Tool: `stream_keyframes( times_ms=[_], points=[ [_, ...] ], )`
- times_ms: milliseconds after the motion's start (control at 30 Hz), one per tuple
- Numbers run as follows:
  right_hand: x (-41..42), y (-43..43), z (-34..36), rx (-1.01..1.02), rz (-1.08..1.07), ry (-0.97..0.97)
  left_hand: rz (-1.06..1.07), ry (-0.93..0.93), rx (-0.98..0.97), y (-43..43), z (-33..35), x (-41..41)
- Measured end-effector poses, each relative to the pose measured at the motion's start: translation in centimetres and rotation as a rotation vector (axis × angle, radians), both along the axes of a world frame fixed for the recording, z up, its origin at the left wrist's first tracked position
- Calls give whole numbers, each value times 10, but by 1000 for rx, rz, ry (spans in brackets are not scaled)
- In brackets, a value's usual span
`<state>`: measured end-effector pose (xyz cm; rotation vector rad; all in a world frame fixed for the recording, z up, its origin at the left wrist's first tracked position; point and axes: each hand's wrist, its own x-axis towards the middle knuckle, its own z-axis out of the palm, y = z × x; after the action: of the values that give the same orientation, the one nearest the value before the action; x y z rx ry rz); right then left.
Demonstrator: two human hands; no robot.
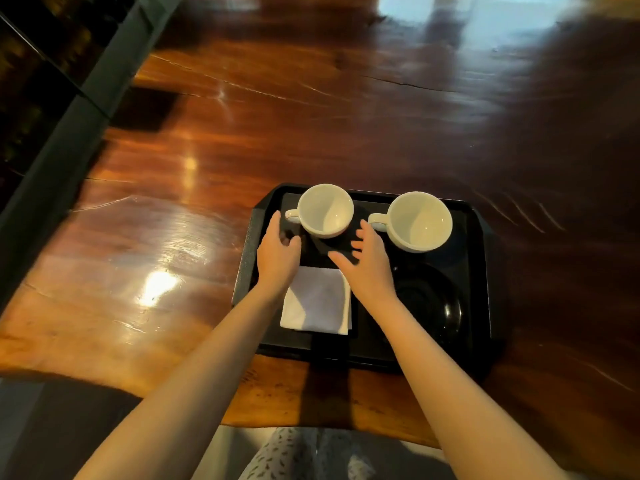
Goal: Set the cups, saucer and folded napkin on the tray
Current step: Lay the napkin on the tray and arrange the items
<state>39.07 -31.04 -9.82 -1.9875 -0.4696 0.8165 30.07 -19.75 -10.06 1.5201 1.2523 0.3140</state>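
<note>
A black tray [479,271] lies on the wooden table near its front edge. Two white cups stand along the tray's far side, the left cup [325,209] and the right cup [419,221], both with handles pointing left. A folded white napkin [317,301] lies at the tray's near left. A black saucer [429,303] rests at the near right. My left hand [277,252] hovers just below the left cup's handle, fingers apart, holding nothing. My right hand [367,261] is spread over the tray between the two cups, empty.
The glossy dark wooden table [242,150] stretches far beyond the tray. A dark ledge [69,133] runs along the table's left side. The table's front edge [311,420] sits just above my patterned lap.
</note>
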Motion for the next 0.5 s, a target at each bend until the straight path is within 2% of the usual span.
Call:
stream_keyframes(
  times_ms=[100, 167, 233, 300, 500],
  points=[
    [-13, -64, 13, -170, 13, -249, -196, 135, 228, -39, 2, -38],
    [-17, -108, 12, -360, -1, -381, -294, 218, 287, -68, -2, -62],
    [-22, -140, 6, -507, 2, -364, -330, 272, 279, -89, -8, -77],
    [-27, -155, -1, -571, 23, -300, -356, 321, 280, -100, -15, -82],
    [-34, -148, -7, -497, -63, -273, -364, 329, 247, -104, -20, -76]
  ],
)
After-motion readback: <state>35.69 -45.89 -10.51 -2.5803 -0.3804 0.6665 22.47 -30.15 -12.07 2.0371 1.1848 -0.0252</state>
